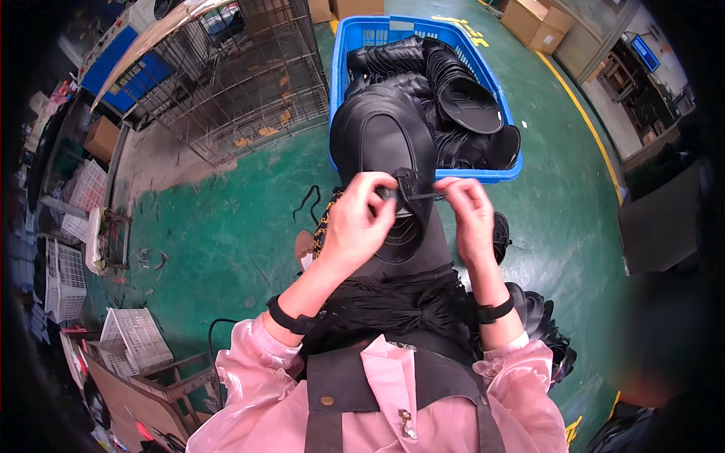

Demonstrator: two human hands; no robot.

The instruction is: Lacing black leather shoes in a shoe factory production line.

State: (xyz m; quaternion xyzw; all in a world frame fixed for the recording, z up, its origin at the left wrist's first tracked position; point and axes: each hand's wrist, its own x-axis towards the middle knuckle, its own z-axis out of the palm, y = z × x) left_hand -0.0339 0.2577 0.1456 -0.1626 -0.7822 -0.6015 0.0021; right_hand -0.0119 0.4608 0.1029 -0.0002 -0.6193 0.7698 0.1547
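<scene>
A black leather shoe upper [385,140] lies in front of me, its rounded toe pointing away and its opening toward me. A black shoelace [427,196] runs from the eyelet flaps on its middle to my right hand [471,215], which pinches it between thumb and fingers. My left hand [358,223] is closed at the left side of the eyelets, thumb and forefinger pinching the edge of the upper. Whether lace is also in that pinch is hidden. Across my lap spreads a thick bundle of black laces [385,298].
A blue plastic basket [495,175] beyond my hands holds stacks of black shoe uppers [464,98]. More black pieces [532,317] sit by my right side. A wire cage [226,83] stands far left, white crates [136,340] nearer left. A blurred person [653,340] is at right.
</scene>
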